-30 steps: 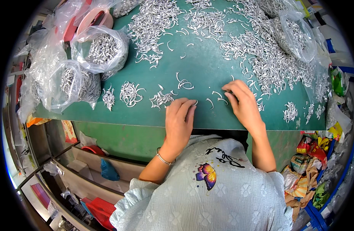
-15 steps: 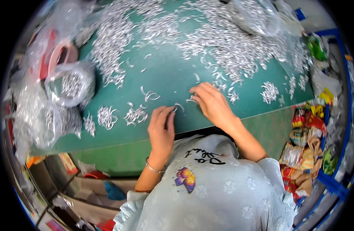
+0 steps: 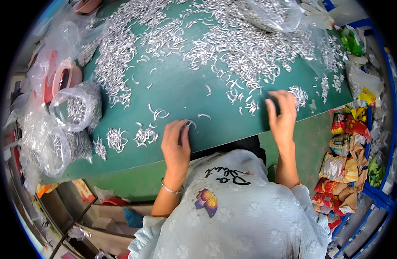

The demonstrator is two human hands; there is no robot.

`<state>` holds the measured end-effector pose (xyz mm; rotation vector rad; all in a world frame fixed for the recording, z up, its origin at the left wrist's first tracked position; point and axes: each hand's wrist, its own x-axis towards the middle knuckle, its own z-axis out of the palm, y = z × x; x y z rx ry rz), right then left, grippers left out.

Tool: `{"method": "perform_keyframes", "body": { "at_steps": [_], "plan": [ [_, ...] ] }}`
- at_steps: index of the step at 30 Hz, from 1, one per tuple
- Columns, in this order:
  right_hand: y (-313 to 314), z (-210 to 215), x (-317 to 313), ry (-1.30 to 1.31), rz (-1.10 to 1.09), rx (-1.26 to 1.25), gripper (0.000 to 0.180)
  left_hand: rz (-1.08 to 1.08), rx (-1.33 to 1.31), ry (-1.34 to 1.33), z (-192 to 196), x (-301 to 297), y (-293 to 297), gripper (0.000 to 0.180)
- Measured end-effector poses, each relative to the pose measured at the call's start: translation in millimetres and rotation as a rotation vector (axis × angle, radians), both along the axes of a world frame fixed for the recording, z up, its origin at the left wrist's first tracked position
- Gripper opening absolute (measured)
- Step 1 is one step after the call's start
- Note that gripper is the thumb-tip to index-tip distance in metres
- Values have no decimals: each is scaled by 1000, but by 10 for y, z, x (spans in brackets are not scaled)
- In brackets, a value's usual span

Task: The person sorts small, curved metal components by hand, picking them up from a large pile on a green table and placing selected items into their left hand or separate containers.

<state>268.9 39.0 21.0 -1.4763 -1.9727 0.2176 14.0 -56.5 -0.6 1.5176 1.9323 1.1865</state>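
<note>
At the near edge of the green tabletop (image 3: pixel 172 93), my left hand (image 3: pixel 176 144) has its fingers curled together, with a small curved silver piece (image 3: pixel 191 124) at the fingertips. A loose curved piece (image 3: pixel 204 116) lies just to its right. My right hand (image 3: pixel 284 117) is farther right, thumb and fingers apart, with nothing visible between them. Its fingertips are beside a small heap of silver pieces (image 3: pixel 299 97) and partly cover that heap's left side. Left of my left hand sit small clusters of the same pieces, including one cluster (image 3: pixel 145 136) close by.
Big spreads of silver pieces (image 3: pixel 246 60) cover the far table. Plastic bags of pieces (image 3: pixel 77 108) and a pink container (image 3: pixel 69 77) crowd the left side. A filled clear bag (image 3: pixel 272 15) lies at the far right. Packets (image 3: pixel 338 166) fill a blue rack beyond the right edge.
My right hand has swung right, from the middle of the table to the small heap, and its fingers have spread. My left hand stays almost in place with the curved piece.
</note>
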Motion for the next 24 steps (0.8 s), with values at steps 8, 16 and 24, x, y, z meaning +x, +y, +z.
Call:
{"method": "perform_keyframes", "body": {
  "at_steps": [8,16,24],
  "plan": [
    [-120,-218,-483,-70,221,-181,50,53,-36,-154,72,-46,-64,21],
    [-127,-277,-603,-170,185,-145,58,134,52,-132,111,-98,-105,25],
    [83,-333,-537,-165,273,-108,43,211,36,-60,185,-324,-299,25]
  ]
}}
